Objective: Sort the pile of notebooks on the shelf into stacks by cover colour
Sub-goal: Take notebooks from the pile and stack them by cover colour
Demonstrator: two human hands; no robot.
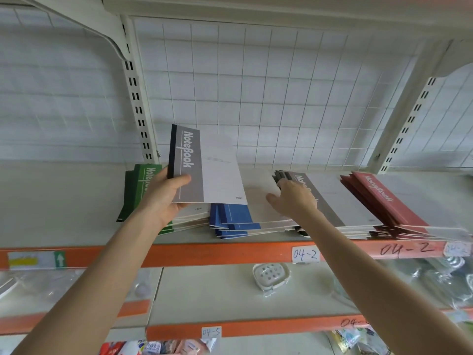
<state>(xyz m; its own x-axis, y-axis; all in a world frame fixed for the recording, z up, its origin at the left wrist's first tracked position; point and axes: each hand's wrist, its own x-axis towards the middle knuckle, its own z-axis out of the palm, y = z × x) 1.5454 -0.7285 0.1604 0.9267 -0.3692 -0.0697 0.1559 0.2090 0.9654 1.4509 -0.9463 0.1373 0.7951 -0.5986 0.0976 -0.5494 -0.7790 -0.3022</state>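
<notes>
Grey notebook (204, 167) held up in left hand (163, 198).

Back wall: white wire grid (281, 98) over pale panelling, across the whole bay
Uprights: cream slotted left post (137, 98) and right post (409, 121), both tilted inward
Top: underside of a higher cream board (256, 6), on a curved bracket (89, 19) at the left
Middle level: cream shelf (64, 201) with an orange strip (204, 254) along its front edge; a paper tag (305, 254) reading 04-2 on the strip, a green arrow sticker (60, 260) near its left end
Lower level: cream lower shelf (204, 298), its orange lower strip (256, 326) carrying a 04-5 tag (211, 331); a white soap dish (270, 274) on it, clear-wrapped goods (435, 278) at the right
Light: soft, even, cool white
</notes>
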